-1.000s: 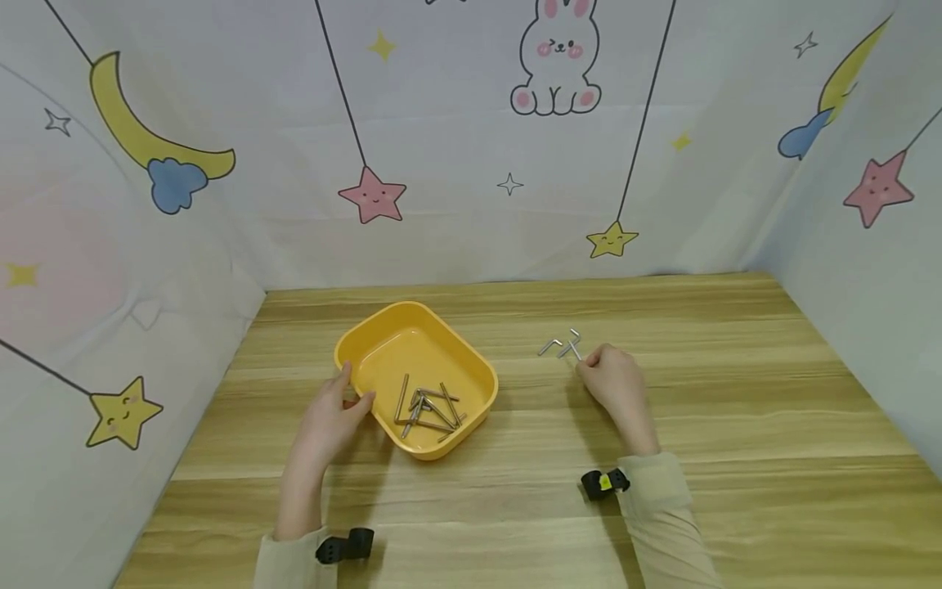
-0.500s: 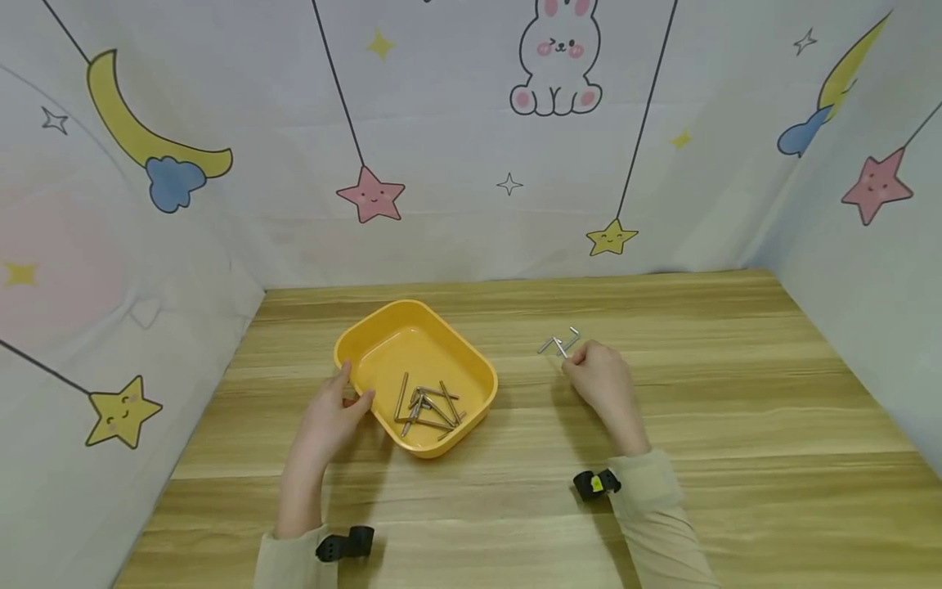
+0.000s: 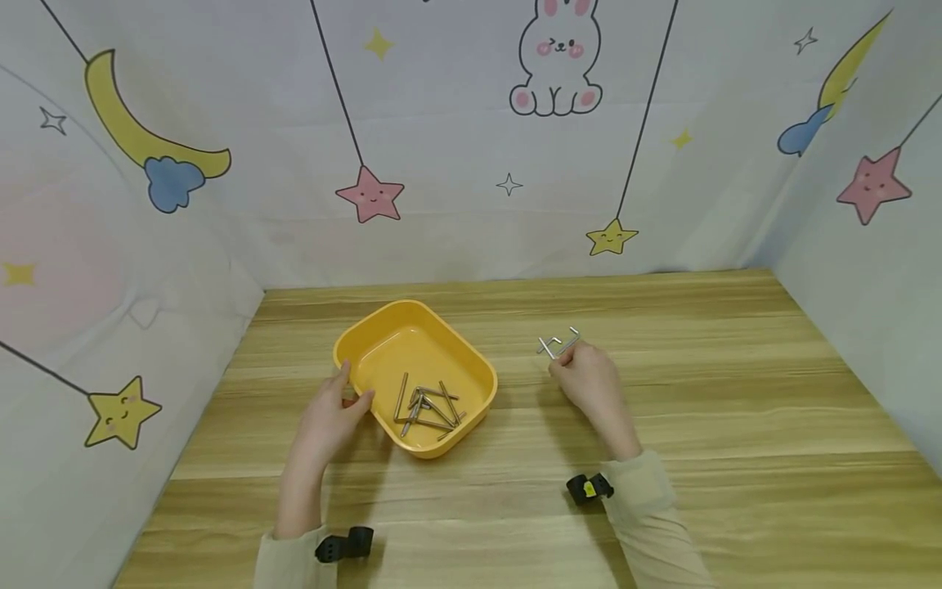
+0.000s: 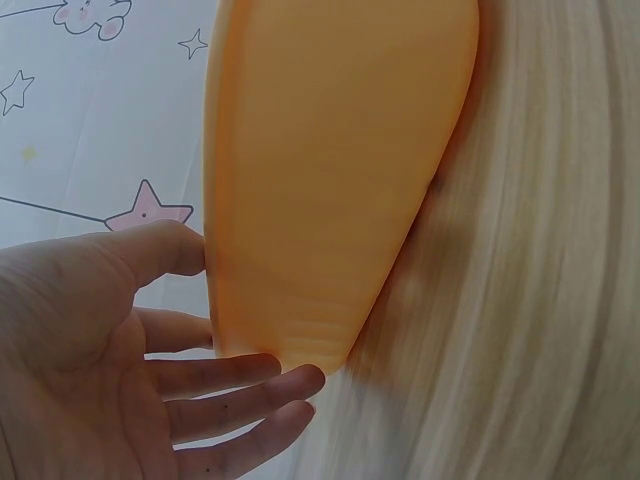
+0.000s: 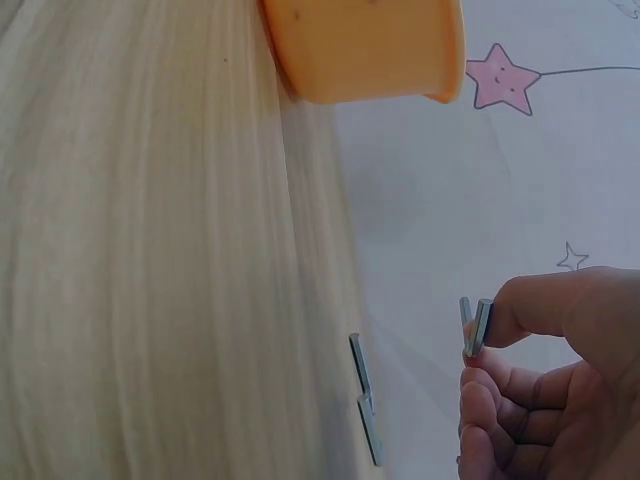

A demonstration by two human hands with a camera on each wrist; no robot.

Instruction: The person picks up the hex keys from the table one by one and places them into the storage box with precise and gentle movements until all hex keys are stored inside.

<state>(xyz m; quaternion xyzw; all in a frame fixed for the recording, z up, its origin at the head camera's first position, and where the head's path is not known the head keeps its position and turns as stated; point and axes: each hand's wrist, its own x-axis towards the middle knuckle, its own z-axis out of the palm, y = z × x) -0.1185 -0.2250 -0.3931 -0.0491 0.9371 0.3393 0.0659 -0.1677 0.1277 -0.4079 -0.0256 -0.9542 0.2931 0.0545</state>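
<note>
My left hand [image 3: 329, 417] touches the near left side of a yellow plastic tray [image 3: 471, 360], fingers spread. Thumb and fingertips meet its outer wall in the left wrist view. Inside the tray, toward its near corner, several L-shaped hex keys [image 3: 446, 401] lie crossed over one another. Right of the tray, my right hand [image 3: 592, 380] pinches a small silver hex key [image 5: 481, 326] between thumb and index finger. Its other fingers are loosely curled. Two more small hex keys [image 3: 571, 340] lie on the table beside and behind the held one; from above they partly overlap it.
The wood-grain table [image 3: 736, 368] carries the tray and keys. A white patterned cloth [image 3: 456, 204] walls in its back and both sides. Black wrist cameras [image 3: 589, 488] sit at both sleeve cuffs.
My right hand has moved left with the pinched hex key, from right of the two lying keys to just in front of them. The left hand and tray have stayed put.
</note>
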